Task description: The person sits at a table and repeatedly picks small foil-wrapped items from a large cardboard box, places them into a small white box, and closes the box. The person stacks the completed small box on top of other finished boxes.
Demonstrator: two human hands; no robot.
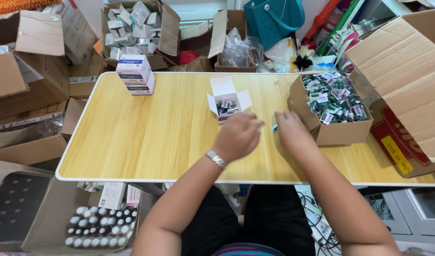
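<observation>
On the wooden worktop the left hand hovers just near of a small white carton, flaps up so packets drop in from above; its fingers curl loosely and whether its grip holds anything cannot be told. The right hand rests beside a brown box of small sachets at the right, its grip narrow on a tiny blue piece. A stack of closed white boxes stands far left, out of the way

Three stacked white boxes – one small open carton – two hands.
</observation>
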